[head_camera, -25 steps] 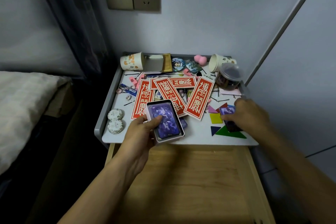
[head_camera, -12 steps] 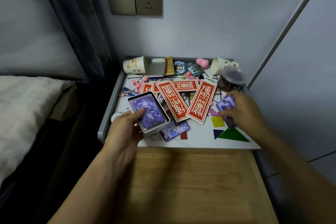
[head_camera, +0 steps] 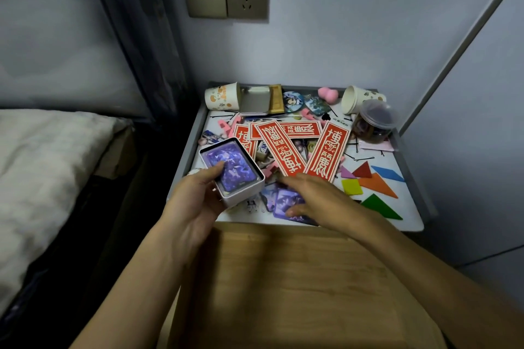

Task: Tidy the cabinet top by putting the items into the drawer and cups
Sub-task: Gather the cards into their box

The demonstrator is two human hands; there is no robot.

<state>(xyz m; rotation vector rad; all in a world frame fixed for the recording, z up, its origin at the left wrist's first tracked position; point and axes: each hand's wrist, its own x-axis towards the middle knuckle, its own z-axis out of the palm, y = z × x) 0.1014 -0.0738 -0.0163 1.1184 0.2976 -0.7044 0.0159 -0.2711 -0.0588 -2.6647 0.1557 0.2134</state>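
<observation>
Head view: the left hand (head_camera: 195, 201) holds an open tin (head_camera: 244, 196) by its near end, just above the front left part of the cabinet top (head_camera: 408, 221). Its thumb lies on the purple cards (head_camera: 236, 168) stacked inside and the fingers curl under the base. The tin's long axis runs from far left to near right, mouth up and tipped a little toward the person.

The right hand (head_camera: 317, 198) lies low over the loose cards (head_camera: 279, 202) at the front edge, just right of the tin. Its fingers stretch leftward across them and the thumb sits at their near edge. I cannot tell whether a card is pinched yet or only covered.

The loose cards are directly under the right hand and close to the tin's near right corner, so I judge the next move to be a short carry left and slightly up. The right hand is plainly the nearer one. How the cards' long side lies is mostly hidden by the fingers, and it may need a turn to match the tin.

Behind are red strips (head_camera: 326, 150), coloured tiles (head_camera: 377, 184), a jar (head_camera: 374, 122) and two tipped cups (head_camera: 222, 96). The drawer (head_camera: 297, 278) stands open below, and much remains to tidy.
</observation>
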